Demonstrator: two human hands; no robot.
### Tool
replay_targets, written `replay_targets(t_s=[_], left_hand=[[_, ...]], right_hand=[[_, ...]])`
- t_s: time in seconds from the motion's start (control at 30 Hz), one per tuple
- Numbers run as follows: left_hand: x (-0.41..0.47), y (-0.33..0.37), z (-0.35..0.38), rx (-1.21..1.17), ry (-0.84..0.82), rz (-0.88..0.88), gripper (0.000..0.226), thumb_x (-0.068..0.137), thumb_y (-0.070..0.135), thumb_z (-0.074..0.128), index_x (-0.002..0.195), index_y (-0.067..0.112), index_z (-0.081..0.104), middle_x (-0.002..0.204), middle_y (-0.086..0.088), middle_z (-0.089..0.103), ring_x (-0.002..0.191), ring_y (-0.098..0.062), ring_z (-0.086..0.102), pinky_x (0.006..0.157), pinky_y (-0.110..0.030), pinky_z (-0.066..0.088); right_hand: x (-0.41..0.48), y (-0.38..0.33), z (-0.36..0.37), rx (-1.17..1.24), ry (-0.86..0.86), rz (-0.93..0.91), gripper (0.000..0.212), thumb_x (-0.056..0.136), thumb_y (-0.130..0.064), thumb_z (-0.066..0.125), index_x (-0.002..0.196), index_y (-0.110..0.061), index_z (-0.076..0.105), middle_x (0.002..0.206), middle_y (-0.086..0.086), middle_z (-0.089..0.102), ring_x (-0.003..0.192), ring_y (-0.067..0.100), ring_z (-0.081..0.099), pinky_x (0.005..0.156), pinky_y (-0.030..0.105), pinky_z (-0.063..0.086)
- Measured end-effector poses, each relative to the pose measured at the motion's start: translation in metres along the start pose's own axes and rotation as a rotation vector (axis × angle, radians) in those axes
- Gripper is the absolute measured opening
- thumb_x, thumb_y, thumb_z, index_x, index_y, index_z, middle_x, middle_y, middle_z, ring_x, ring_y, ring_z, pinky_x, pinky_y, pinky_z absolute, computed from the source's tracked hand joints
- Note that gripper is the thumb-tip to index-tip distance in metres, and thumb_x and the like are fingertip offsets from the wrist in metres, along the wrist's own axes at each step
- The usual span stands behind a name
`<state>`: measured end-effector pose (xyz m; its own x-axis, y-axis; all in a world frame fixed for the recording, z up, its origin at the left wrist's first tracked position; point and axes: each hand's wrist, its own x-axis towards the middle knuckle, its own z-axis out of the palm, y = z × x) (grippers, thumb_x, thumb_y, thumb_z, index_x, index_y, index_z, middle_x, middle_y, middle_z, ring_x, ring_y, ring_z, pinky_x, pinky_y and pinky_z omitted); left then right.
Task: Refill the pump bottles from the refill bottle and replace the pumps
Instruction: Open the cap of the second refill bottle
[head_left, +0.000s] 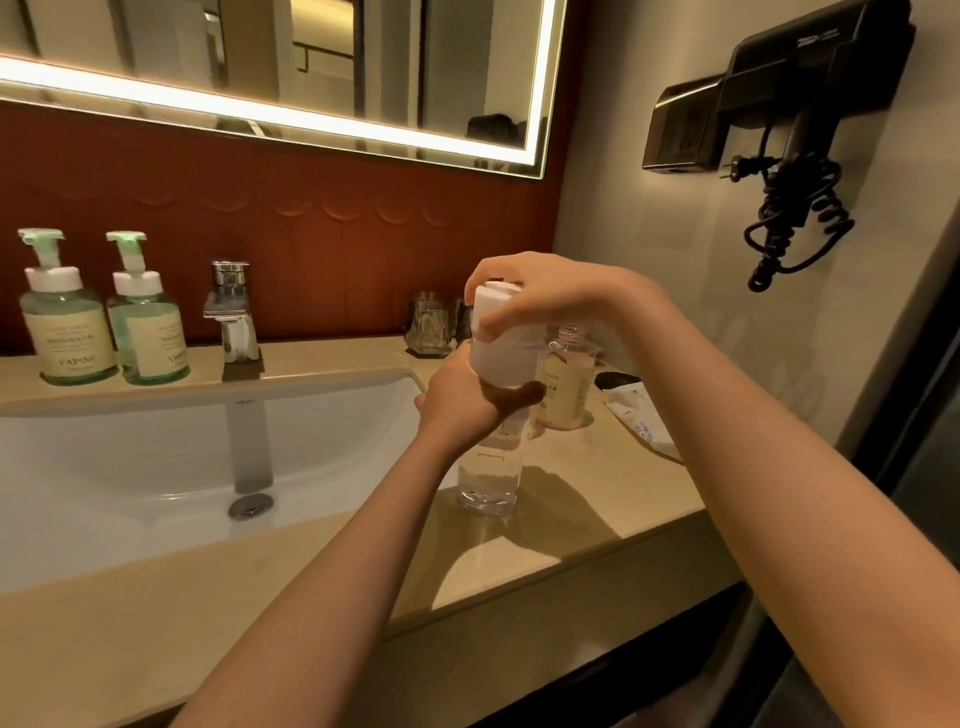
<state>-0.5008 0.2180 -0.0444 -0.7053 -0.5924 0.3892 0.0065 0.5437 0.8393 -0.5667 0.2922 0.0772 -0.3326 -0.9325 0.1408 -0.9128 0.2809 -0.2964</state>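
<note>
A clear refill bottle (488, 478) stands upright on the beige counter (582, 499), right of the sink. My left hand (460, 400) grips its body. My right hand (524, 296) grips its tall white cap (496, 343) from above. Just behind stands a pinkish pump bottle (566, 384) with no pump, its threaded neck bare. Two green pump bottles (65, 327) (150, 332) with white pumps fitted stand at the far left of the counter.
A white sink basin (156, 457) with a chrome faucet (231, 312) lies left of my hands. Glass tumblers (428, 327) stand by the back wall. White sachets (641, 421) lie at the right. A black hairdryer (795, 130) hangs on the right wall.
</note>
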Motion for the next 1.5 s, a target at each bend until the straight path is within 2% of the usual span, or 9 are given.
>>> replay_targets(t_s=[0.23, 0.33, 0.4, 0.5, 0.63, 0.73, 1.07, 1.33, 1.5], left_hand=[[0.004, 0.006, 0.011, -0.047, -0.067, 0.023, 0.075, 0.062, 0.053, 0.076, 0.123, 0.018, 0.050, 0.109, -0.004, 0.061, 0.103, -0.023, 0.058, 0.084, -0.049, 0.053], [0.007, 0.007, 0.017, -0.040, -0.060, 0.005, 0.091, 0.051, 0.069, 0.072, 0.124, 0.019, 0.049, 0.110, -0.004, 0.061, 0.102, -0.023, 0.059, 0.085, -0.048, 0.053], [0.009, 0.010, 0.021, -0.059, -0.035, -0.037, 0.086, 0.053, 0.060, 0.077, 0.124, 0.022, 0.047, 0.110, -0.001, 0.060, 0.104, -0.023, 0.057, 0.089, -0.048, 0.050], [0.014, 0.012, 0.026, -0.030, -0.040, -0.031, 0.068, 0.064, 0.043, 0.080, 0.121, 0.023, 0.047, 0.111, -0.001, 0.059, 0.106, -0.024, 0.055, 0.092, -0.049, 0.048], [0.015, 0.007, 0.031, -0.039, -0.050, 0.012, 0.068, 0.068, 0.045, 0.077, 0.124, 0.020, 0.047, 0.115, -0.003, 0.059, 0.107, -0.023, 0.056, 0.090, -0.049, 0.049], [0.015, 0.006, 0.032, -0.073, -0.037, 0.013, 0.070, 0.070, 0.042, 0.077, 0.127, 0.018, 0.046, 0.117, -0.005, 0.059, 0.107, -0.022, 0.056, 0.091, -0.048, 0.050], [0.017, 0.007, 0.033, -0.144, 0.021, -0.020, 0.071, 0.061, 0.039, 0.081, 0.121, 0.022, 0.048, 0.111, -0.001, 0.060, 0.103, -0.022, 0.057, 0.091, -0.047, 0.049], [0.015, 0.010, 0.032, -0.206, -0.069, 0.013, 0.076, 0.066, 0.030, 0.082, 0.130, 0.019, 0.043, 0.123, 0.000, 0.056, 0.109, -0.017, 0.055, 0.088, -0.030, 0.050], [0.015, 0.010, 0.019, -0.227, -0.246, 0.054, 0.074, 0.067, 0.017, 0.080, 0.130, 0.020, 0.040, 0.117, 0.000, 0.057, 0.105, -0.013, 0.058, 0.081, -0.022, 0.053]], right_hand=[[-0.008, 0.010, -0.008, 0.073, -0.042, -0.056, 0.031, 0.079, -0.013, 0.065, 0.107, -0.020, 0.052, 0.115, -0.001, 0.048, 0.103, 0.019, 0.050, 0.072, 0.024, 0.049], [-0.009, 0.013, -0.005, -0.080, -0.059, 0.089, 0.048, 0.082, -0.039, 0.063, 0.123, -0.024, 0.044, 0.119, 0.002, 0.049, 0.103, 0.021, 0.051, 0.079, 0.030, 0.051], [-0.010, 0.015, -0.005, -0.352, 0.018, 0.209, 0.063, 0.081, -0.063, 0.051, 0.130, -0.025, 0.039, 0.120, 0.004, 0.052, 0.103, 0.023, 0.052, 0.082, 0.033, 0.048], [-0.012, 0.013, -0.013, -0.633, 0.093, 0.269, 0.064, 0.083, -0.067, 0.043, 0.127, -0.020, 0.045, 0.110, 0.006, 0.054, 0.099, 0.024, 0.052, 0.076, 0.033, 0.041], [-0.011, 0.014, -0.021, -0.202, -0.107, 0.136, 0.042, 0.082, -0.032, 0.062, 0.120, -0.024, 0.045, 0.116, 0.003, 0.050, 0.101, 0.022, 0.052, 0.074, 0.029, 0.052], [-0.013, 0.019, -0.018, -0.075, -0.076, 0.040, 0.044, 0.078, -0.016, 0.066, 0.118, -0.022, 0.047, 0.117, 0.001, 0.047, 0.105, 0.020, 0.048, 0.075, 0.025, 0.049], [-0.024, 0.053, -0.003, 0.467, 0.347, -0.063, 0.036, 0.081, -0.024, 0.068, 0.113, -0.030, 0.051, 0.115, -0.004, 0.047, 0.102, 0.016, 0.050, 0.072, 0.023, 0.049], [-0.037, 0.087, 0.039, 0.966, 0.789, 0.103, 0.031, 0.080, -0.041, 0.059, 0.107, -0.027, 0.055, 0.091, -0.008, 0.055, 0.080, 0.010, 0.055, 0.062, 0.023, 0.049], [-0.036, 0.115, 0.070, 0.960, 0.820, 0.302, 0.032, 0.088, -0.037, 0.059, 0.119, -0.030, 0.052, 0.117, -0.001, 0.054, 0.107, 0.023, 0.053, 0.079, 0.036, 0.052]])
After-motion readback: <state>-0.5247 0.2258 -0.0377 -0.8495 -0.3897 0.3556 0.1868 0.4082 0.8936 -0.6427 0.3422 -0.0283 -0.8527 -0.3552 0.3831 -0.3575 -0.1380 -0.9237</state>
